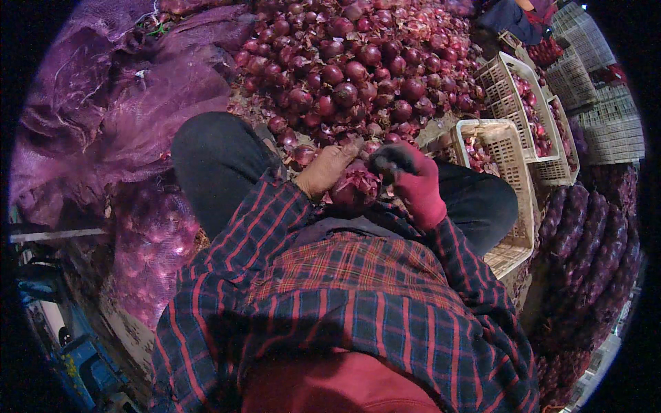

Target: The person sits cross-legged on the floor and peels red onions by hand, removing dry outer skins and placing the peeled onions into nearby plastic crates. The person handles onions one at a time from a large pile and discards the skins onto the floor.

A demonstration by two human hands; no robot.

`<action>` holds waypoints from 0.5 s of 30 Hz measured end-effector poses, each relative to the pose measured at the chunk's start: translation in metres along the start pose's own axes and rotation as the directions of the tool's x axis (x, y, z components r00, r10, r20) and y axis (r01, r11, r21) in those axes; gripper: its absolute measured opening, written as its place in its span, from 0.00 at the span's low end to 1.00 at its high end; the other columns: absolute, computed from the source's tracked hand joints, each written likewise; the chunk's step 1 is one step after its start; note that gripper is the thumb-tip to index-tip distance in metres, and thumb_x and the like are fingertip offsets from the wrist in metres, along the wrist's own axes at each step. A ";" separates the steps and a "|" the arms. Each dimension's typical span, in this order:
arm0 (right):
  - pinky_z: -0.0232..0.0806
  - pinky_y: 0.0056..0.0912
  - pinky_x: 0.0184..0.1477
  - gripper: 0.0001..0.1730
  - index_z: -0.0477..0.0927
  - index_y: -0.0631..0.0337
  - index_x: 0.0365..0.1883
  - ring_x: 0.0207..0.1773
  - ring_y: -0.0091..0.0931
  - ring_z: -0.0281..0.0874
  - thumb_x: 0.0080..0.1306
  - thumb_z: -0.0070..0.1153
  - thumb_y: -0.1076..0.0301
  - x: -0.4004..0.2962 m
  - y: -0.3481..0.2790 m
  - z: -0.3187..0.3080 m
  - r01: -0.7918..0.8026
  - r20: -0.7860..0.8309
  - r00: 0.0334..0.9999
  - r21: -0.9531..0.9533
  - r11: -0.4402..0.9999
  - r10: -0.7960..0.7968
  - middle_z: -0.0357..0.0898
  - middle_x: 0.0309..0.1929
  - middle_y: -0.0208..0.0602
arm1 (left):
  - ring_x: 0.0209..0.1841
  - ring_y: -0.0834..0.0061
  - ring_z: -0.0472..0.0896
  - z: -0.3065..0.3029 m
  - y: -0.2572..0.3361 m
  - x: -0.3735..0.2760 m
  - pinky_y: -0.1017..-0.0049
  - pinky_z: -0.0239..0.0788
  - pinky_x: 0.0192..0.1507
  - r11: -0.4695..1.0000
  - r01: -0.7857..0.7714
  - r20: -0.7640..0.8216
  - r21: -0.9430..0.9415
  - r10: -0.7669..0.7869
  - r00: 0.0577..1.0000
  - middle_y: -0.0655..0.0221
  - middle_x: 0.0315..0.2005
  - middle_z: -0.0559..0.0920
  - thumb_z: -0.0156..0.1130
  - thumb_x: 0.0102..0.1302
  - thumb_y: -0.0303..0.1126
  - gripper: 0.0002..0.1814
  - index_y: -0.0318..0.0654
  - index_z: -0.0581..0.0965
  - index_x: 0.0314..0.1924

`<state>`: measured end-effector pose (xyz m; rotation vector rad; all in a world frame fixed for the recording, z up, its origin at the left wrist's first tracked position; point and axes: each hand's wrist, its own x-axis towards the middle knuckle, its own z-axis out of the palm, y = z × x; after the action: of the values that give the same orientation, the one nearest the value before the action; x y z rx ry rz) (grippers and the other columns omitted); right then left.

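My bare left hand (329, 168) is in front of my lap, its fingers closed at the top of a red onion; how firmly it grips is partly hidden. Beneath both hands, close to my body, sits a large red onion (353, 188) with loose papery skin. My right hand (410, 178), in a red glove with dark fingers, is curled just right of that onion; something dark and small shows at its fingertips, too blurred to name. Beyond my hands spreads a big heap of red onions (356, 72) with bits of dry skin.
A plastic crate (516, 186) with onion skins stands by my right knee. Crates of onions (532, 113) lie farther right, before stacked crates (609, 124). Filled mesh sacks (583, 242) are at the right. Purple netting (155, 113) and a full mesh sack (150, 248) lie left. Another person (511, 20) is at the upper right.
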<state>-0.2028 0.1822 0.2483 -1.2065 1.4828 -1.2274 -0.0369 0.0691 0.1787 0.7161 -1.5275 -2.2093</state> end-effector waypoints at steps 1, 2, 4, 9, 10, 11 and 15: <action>0.72 0.26 0.47 0.14 0.82 0.68 0.47 0.44 0.22 0.80 0.64 0.59 0.71 0.000 -0.002 -0.001 -0.062 -0.067 0.996 0.049 0.997 0.066 0.83 0.38 0.30 | 0.48 0.77 0.81 -0.001 0.001 0.000 0.74 0.72 0.54 0.993 0.063 0.040 -0.098 -0.059 0.997 0.66 0.45 0.83 0.46 0.78 0.55 0.30 0.32 0.80 0.49; 0.72 0.25 0.47 0.14 0.81 0.69 0.47 0.43 0.22 0.80 0.64 0.58 0.71 0.001 -0.003 -0.002 -0.120 -0.131 0.982 0.103 0.987 0.134 0.83 0.38 0.30 | 0.48 0.76 0.81 -0.002 0.003 0.001 0.73 0.72 0.54 0.973 0.128 0.085 -0.191 -0.114 0.990 0.65 0.47 0.83 0.45 0.78 0.56 0.30 0.32 0.79 0.49; 0.71 0.26 0.51 0.16 0.81 0.69 0.50 0.46 0.23 0.80 0.65 0.57 0.72 0.002 -0.003 -0.005 -0.205 -0.217 0.945 0.196 0.959 0.246 0.82 0.43 0.31 | 0.49 0.74 0.81 -0.004 0.002 0.003 0.72 0.73 0.54 0.946 0.105 0.113 -0.305 -0.074 0.991 0.64 0.49 0.82 0.44 0.78 0.56 0.31 0.32 0.78 0.51; 0.66 0.30 0.62 0.23 0.81 0.62 0.55 0.62 0.27 0.71 0.60 0.63 0.74 -0.006 -0.026 0.003 0.148 0.112 0.984 -0.119 0.982 -0.135 0.72 0.61 0.36 | 0.52 0.71 0.81 -0.005 0.004 0.000 0.70 0.73 0.56 0.909 -0.012 0.069 -0.417 0.044 0.997 0.61 0.54 0.79 0.41 0.78 0.56 0.32 0.31 0.74 0.58; 0.66 0.31 0.61 0.23 0.82 0.60 0.55 0.62 0.27 0.71 0.60 0.63 0.74 -0.007 -0.030 0.009 0.151 0.165 0.978 -0.122 0.981 -0.130 0.72 0.61 0.36 | 0.53 0.71 0.80 -0.002 0.005 -0.003 0.70 0.72 0.57 0.893 0.037 0.092 -0.449 0.005 0.996 0.61 0.54 0.79 0.41 0.78 0.56 0.33 0.31 0.73 0.59; 0.67 0.31 0.61 0.23 0.82 0.59 0.55 0.63 0.27 0.70 0.59 0.64 0.73 -0.009 -0.032 0.013 0.154 0.218 0.968 -0.124 0.980 -0.125 0.72 0.61 0.37 | 0.54 0.71 0.80 0.001 0.006 -0.006 0.70 0.71 0.59 0.873 0.086 0.116 -0.479 -0.034 0.993 0.61 0.55 0.79 0.41 0.78 0.56 0.33 0.30 0.72 0.60; 0.68 0.30 0.57 0.16 0.85 0.60 0.48 0.57 0.29 0.75 0.61 0.65 0.71 -0.003 -0.022 0.005 0.227 0.258 0.949 -0.175 0.958 -0.178 0.77 0.54 0.38 | 0.59 0.72 0.77 0.004 -0.004 -0.001 0.71 0.66 0.64 0.902 0.092 0.234 -0.423 0.011 0.972 0.62 0.58 0.78 0.41 0.79 0.55 0.33 0.30 0.70 0.65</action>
<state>-0.1935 0.1834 0.2694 -1.6205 1.3515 -1.0342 -0.0389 0.0743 0.1760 0.3620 -1.0518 -2.6111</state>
